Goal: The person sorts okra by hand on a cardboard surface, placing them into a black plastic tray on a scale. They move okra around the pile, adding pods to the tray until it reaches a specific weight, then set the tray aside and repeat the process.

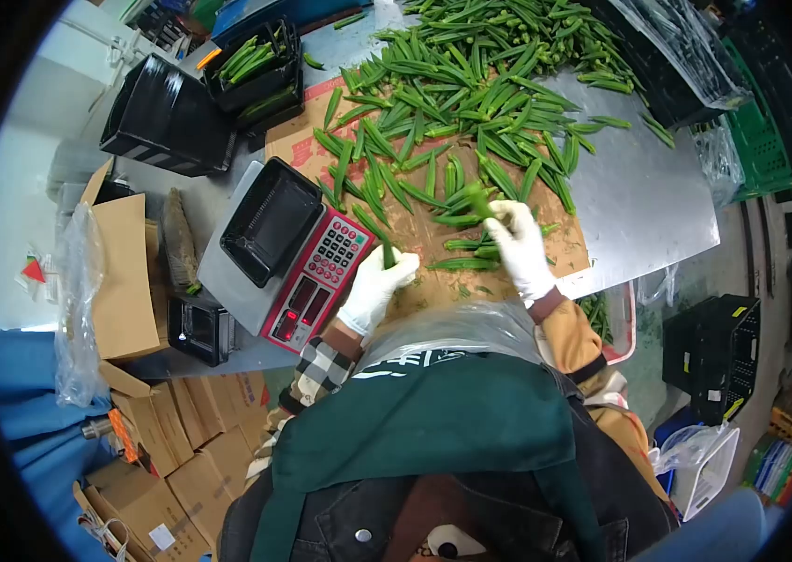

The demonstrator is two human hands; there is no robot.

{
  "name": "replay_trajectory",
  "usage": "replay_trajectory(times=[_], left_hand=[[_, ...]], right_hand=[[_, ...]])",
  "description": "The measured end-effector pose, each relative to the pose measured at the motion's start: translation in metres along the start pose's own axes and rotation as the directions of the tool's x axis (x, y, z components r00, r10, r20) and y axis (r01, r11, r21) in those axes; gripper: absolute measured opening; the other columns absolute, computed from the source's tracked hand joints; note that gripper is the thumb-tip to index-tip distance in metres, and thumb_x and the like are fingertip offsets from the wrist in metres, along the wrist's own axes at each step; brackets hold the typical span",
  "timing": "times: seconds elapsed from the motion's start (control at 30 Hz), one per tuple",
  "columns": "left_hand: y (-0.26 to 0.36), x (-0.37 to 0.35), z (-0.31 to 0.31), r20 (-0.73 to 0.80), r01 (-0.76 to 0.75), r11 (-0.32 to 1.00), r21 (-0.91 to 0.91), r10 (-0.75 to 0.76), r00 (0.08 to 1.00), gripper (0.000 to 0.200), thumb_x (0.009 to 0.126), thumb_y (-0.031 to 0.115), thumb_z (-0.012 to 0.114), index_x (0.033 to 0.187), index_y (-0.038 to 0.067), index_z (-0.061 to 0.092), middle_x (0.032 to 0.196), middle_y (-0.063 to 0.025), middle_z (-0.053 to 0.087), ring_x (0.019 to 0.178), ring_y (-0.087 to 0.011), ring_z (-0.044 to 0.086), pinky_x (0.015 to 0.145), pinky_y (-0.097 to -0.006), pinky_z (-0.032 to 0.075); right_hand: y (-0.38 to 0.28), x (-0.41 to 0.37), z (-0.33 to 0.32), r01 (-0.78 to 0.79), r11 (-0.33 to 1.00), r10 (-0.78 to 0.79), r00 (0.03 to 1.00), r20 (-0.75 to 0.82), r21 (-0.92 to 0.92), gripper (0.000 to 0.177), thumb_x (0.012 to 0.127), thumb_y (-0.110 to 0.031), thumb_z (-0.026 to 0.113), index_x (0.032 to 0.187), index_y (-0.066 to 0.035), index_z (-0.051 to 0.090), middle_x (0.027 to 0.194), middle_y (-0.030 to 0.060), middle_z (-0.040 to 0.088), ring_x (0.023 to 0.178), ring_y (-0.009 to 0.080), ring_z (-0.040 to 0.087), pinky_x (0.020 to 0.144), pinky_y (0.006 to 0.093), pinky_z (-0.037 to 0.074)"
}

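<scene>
A large heap of green okra pods (471, 84) covers the metal table (639, 197) and a sheet of brown cardboard (433, 281). My left hand (379, 281), in a white glove, is closed around one okra pod (388, 251) close to the scale. My right hand (518, 242), also gloved, grips another okra pod (480, 201) at the near edge of the heap. A digital scale (307, 272) with a red keypad stands left of my hands, and an empty black tray (270, 220) rests on it.
Black trays (167, 117) stand at the far left; one black tray (256, 66) holds okra. Cardboard boxes (124, 272) and plastic bags sit left of the table. Black and green crates (719, 351) stand on the floor to the right.
</scene>
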State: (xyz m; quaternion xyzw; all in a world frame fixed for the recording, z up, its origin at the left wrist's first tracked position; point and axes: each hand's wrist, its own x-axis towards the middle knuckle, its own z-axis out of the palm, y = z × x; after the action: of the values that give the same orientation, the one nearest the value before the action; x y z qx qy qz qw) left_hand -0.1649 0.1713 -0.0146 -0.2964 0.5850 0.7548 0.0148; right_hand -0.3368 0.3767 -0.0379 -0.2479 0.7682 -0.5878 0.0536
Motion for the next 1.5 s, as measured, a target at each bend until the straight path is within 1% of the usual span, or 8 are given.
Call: replay_trajectory(times=[0.17, 0.4, 0.5, 0.7, 0.9, 1.37, 1.43, 1.5], left_hand=[[-0.002, 0.023, 0.044, 0.147, -0.256, 0.776, 0.576, 0.21, 0.967, 0.027, 0.091, 0.028, 0.071, 0.108, 0.007, 0.067, 0.094, -0.0128, 0.07, 0.09, -0.0262, 0.067, 0.084, -0.0381, 0.051], [-0.046, 0.059, 0.061, 0.422, -0.453, 0.12, 0.884, 0.216, 0.88, 0.032, 0.084, 0.03, 0.074, 0.109, 0.011, 0.07, 0.101, -0.0157, 0.069, 0.097, -0.0353, 0.066, 0.084, -0.0477, 0.052], [-0.029, 0.051, 0.056, 0.335, -0.351, 0.154, 0.924, 0.119, 0.935, 0.034, 0.081, 0.032, 0.077, 0.106, 0.01, 0.071, 0.1, -0.0165, 0.069, 0.096, -0.0373, 0.066, 0.085, -0.0483, 0.052], [0.005, 0.025, 0.001, 0.051, -0.081, 0.791, 0.606, 0.063, 0.997, 0.035, 0.083, 0.024, 0.083, 0.095, 0.001, 0.06, 0.082, -0.0049, 0.062, 0.077, -0.0136, 0.059, 0.07, -0.0301, 0.05], [0.009, 0.004, -0.031, -0.04, 0.06, 0.997, 0.052, -0.058, 0.998, 0.028, 0.09, 0.008, 0.076, 0.113, 0.002, 0.06, 0.088, 0.0, 0.065, 0.071, -0.0068, 0.058, 0.064, -0.0231, 0.048], [0.006, 0.045, 0.032, 0.077, 0.005, 0.996, 0.093, -0.013, 0.997, 0.028, 0.087, 0.012, 0.082, 0.108, 0.004, 0.066, 0.096, 0.0016, 0.067, 0.087, -0.0059, 0.059, 0.079, -0.0239, 0.049], [0.004, 0.045, 0.034, 0.074, -0.006, 0.99, 0.141, -0.004, 0.997, 0.027, 0.086, 0.013, 0.081, 0.106, 0.004, 0.066, 0.096, 0.0011, 0.068, 0.087, -0.0068, 0.06, 0.08, -0.025, 0.05], [0.0, 0.043, 0.032, 0.062, -0.015, 0.98, 0.198, 0.003, 0.998, 0.025, 0.086, 0.014, 0.081, 0.104, 0.004, 0.066, 0.095, 0.0009, 0.068, 0.087, -0.0074, 0.059, 0.081, -0.0258, 0.05]], right_hand=[[-0.018, -0.008, -0.073, -0.389, 0.722, 0.39, 0.912, 0.128, 0.572, 0.038, 0.101, -0.008, 0.06, 0.137, 0.001, 0.05, 0.117, 0.0063, 0.068, 0.099, 0.0105, 0.066, 0.083, 0.0237, 0.055], [0.029, -0.037, -0.08, -0.39, 0.91, 0.396, 0.918, -0.013, 0.14, 0.028, 0.092, -0.005, 0.068, 0.12, -0.003, 0.063, 0.102, 0.0054, 0.064, 0.091, 0.016, 0.062, 0.084, 0.0283, 0.051], [0.047, -0.049, -0.059, -0.055, 0.884, 0.073, 0.997, 0.022, -0.464, 0.03, 0.085, -0.007, 0.072, 0.114, -0.003, 0.064, 0.106, 0.017, 0.064, 0.102, 0.0362, 0.061, 0.091, 0.0396, 0.05], [0.047, -0.061, -0.056, -0.032, 0.792, 0.312, 0.879, 0.361, -0.609, 0.032, 0.085, -0.008, 0.074, 0.115, 0.0, 0.066, 0.103, 0.0142, 0.068, 0.1, 0.0311, 0.064, 0.091, 0.0382, 0.053], [0.012, -0.043, -0.09, -0.766, 0.589, 0.593, 0.627, 0.505, 0.259, 0.04, 0.096, -0.013, 0.07, 0.132, 0.001, 0.062, 0.106, 0.0066, 0.07, 0.096, 0.0168, 0.069, 0.074, 0.0363, 0.063], [-0.017, -0.042, -0.135, -0.642, 0.409, 0.401, 0.764, 0.505, 0.648, 0.05, 0.086, -0.019, 0.078, 0.127, 0.001, 0.06, 0.101, 0.0059, 0.07, 0.088, 0.0138, 0.067, 0.076, 0.0269, 0.056], [0.023, -0.047, -0.16, -0.8, 0.597, 0.729, 0.576, 0.371, 0.068, 0.038, 0.084, -0.02, 0.079, 0.115, -0.001, 0.068, 0.087, 0.0025, 0.071, 0.08, 0.0148, 0.068, 0.073, 0.0289, 0.056], [0.047, -0.066, -0.159, -0.067, 0.506, 0.467, 0.86, 0.207, -0.86, 0.025, 0.085, -0.019, 0.079, 0.103, -0.004, 0.073, 0.076, -0.001, 0.068, 0.072, 0.0132, 0.067, 0.068, 0.0276, 0.054]])
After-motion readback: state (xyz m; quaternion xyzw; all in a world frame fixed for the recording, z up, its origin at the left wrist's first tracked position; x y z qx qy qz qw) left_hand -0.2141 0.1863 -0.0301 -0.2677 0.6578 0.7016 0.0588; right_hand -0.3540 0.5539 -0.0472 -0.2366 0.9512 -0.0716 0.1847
